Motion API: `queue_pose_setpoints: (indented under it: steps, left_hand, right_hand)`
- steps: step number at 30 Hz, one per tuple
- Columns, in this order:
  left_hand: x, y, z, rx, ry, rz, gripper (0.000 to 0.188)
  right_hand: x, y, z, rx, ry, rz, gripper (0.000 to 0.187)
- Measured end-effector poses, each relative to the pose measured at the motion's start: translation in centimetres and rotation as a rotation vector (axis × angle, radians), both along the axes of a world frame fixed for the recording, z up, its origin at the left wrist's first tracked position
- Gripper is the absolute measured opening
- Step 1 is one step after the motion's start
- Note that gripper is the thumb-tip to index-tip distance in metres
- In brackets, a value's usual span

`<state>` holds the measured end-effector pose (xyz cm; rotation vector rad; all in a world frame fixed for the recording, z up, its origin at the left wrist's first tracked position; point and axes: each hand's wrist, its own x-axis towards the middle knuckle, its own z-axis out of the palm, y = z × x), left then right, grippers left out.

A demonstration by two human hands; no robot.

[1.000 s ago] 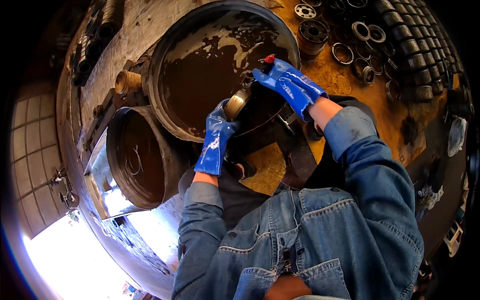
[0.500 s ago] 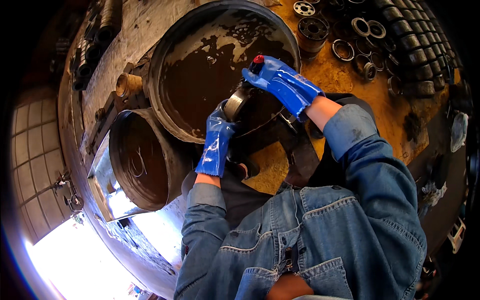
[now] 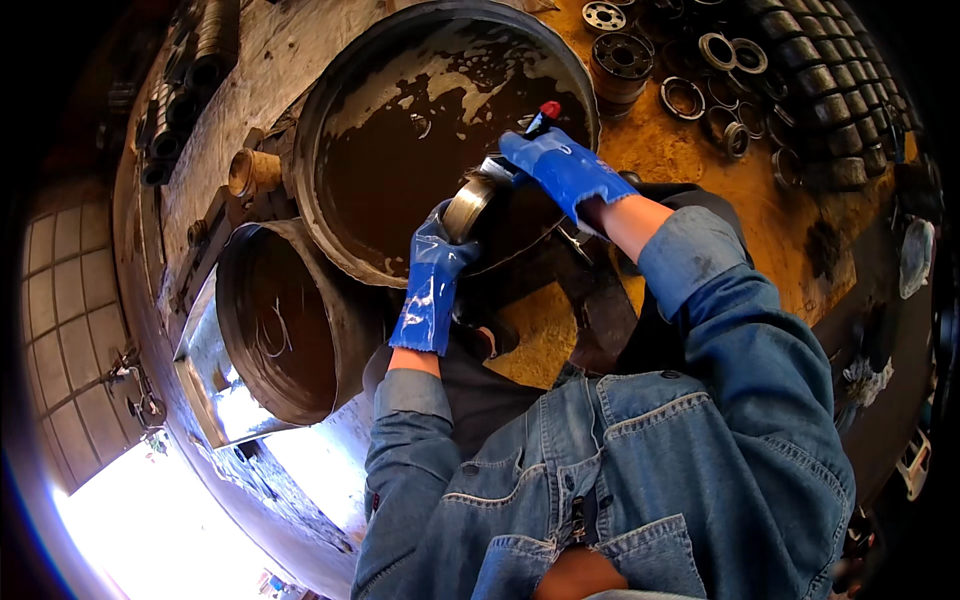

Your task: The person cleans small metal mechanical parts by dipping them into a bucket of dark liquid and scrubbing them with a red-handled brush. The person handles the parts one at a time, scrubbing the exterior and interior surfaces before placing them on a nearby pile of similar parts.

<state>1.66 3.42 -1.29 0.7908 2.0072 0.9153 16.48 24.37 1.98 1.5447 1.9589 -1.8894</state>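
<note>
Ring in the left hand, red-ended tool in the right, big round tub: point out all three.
Ring (image 3: 468,207): head view, on its shiny outer band.
Tool (image 3: 550,108): head view, on its red end.
Tub (image 3: 305,165): head view, on the left side of its rim.

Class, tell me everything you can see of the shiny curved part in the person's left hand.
The curved part looks like metal: a broad band whose outer surface shines pale gold. It is tilted, gripped by the blue-gloved left hand, over the near side of the large round basin. The red-tipped tool in the right hand meets or nearly meets its upper end; actual contact is unclear. The part's far side is dark, so whether it is a closed ring cannot be told.
</note>
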Motion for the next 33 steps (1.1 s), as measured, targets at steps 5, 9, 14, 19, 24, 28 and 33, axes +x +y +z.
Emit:
queue_pose_setpoints:
  steps: [5,9,14,19,24,28,33]
  left_hand:
    - [-0.5,-0.1,-0.1,-0.043,0.136,-0.02,0.071]
    - [1.1,2.8,3.6,-0.381,0.619,-0.213,0.067]
    - [2.6,8.0,4.6,-0.771,0.696,-0.432,0.056]
    - [2.2,10.9,4.9,-0.813,0.593,-0.457,0.054]
    - [-0.2,6.0,1.9,-0.416,0.473,-0.191,0.06]
    - [1.0,2.6,1.4,-0.161,0.325,0.033,0.062]
    - [0.9,-0.5,-1.7,-0.134,0.323,0.071,0.053]
  right_hand:
    - [-0.3,-0.7,-4.8,-0.011,0.059,-0.027,0.056]
    - [0.1,-2.3,-1.1,0.056,-0.034,0.037,0.056]
    - [0.8,-3.0,-1.4,0.341,0.007,0.275,0.049]
    - [1.1,-1.0,-8.9,0.854,0.024,0.461,0.046]
    - [-0.5,1.0,-0.9,0.259,-0.089,0.041,0.055]
    - [-0.2,2.3,-0.2,0.088,0.25,0.006,0.044]
    - [0.6,-3.2,1.5,-0.045,0.699,0.29,0.033]
